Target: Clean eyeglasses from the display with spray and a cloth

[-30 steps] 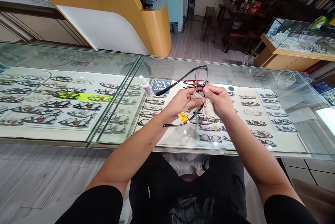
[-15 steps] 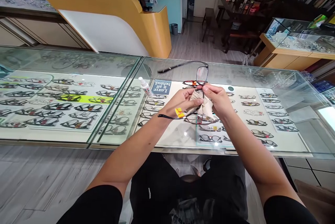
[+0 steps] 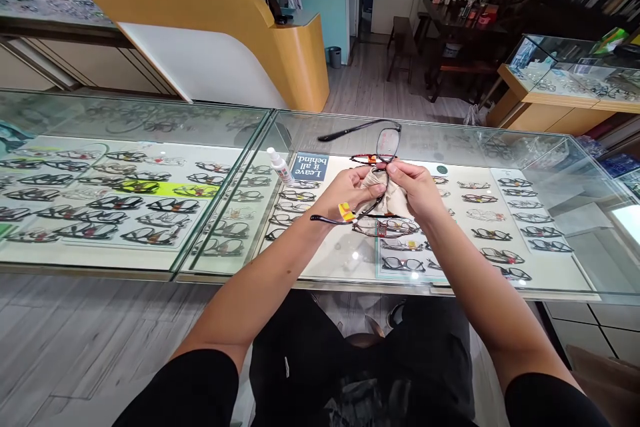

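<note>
A white spray bottle stands toward the left end of the glass table, near the seam with the next case, with a blue card just to its right beneath the glass. Right of these comes the left hand, its fingers clamped on a pale cloth, thumb pressed on the folds. Across its wrist reaches the lower temple of a pair of eyeglasses, carrying a yellow tag.

The eyeglasses are held up above the table around its middle, between the hands. Their front runs lengthwise from the far edge toward the near edge — one lens bare beyond the fingers, the other largely hidden in the cloth — and both temples point left. The right hand meets them from the right, fingers pinched together near the bridge; both hands touch, so neither is clearly nearer.

Displayed frames lie under the glass farther right, and the tabletop stretches on to its right edge. The near edge passes beneath the forearms.
</note>
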Tool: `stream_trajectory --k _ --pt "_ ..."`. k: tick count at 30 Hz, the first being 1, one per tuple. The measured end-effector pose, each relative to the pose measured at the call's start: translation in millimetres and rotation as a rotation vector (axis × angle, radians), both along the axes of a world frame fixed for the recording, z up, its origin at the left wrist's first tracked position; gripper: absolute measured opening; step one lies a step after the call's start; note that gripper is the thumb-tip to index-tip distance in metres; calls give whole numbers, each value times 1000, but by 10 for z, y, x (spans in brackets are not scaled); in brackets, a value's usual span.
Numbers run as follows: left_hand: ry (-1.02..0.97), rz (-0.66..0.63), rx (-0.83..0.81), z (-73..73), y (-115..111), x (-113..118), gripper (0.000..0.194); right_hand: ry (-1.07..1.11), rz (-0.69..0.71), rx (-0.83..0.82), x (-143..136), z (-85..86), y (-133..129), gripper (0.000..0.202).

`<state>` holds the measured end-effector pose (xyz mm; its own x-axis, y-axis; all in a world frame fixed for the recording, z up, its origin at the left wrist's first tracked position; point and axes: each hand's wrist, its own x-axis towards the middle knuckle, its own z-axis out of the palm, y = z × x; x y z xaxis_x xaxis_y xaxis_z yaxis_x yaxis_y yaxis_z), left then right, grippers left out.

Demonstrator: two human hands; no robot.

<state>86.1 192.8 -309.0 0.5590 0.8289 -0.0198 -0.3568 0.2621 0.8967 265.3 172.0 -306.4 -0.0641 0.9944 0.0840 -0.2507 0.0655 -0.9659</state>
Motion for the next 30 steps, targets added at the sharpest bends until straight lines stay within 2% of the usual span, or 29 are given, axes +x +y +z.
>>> stream_trajectory --k 4,7,10,15,19,24,27,30 --pt "40 50 19 -10 -30 21 66 -44 13 79 4 -21 -7 32" --pt "84 62 59 2 -50 34 59 -53 9 77 24 -16 -2 33" --pt "76 81 101 11 -60 37 59 -50 2 77 30 7 3 35" --pt "115 46 129 2 -33 -10 59 -64 10 87 15 65 -15 32" --pt "112 65 145 12 -23 -29 64 -50 43 40 10 77 -42 35" --pt "118 62 126 25 -30 3 59 45 45 -51 -34 110 -55 36" --pt "181 122 259 63 -5 -25 54 127 3 -123 -12 156 -29 39" --pt "308 210 508 132 33 -113 38 91 26 -201 118 203 7 40"
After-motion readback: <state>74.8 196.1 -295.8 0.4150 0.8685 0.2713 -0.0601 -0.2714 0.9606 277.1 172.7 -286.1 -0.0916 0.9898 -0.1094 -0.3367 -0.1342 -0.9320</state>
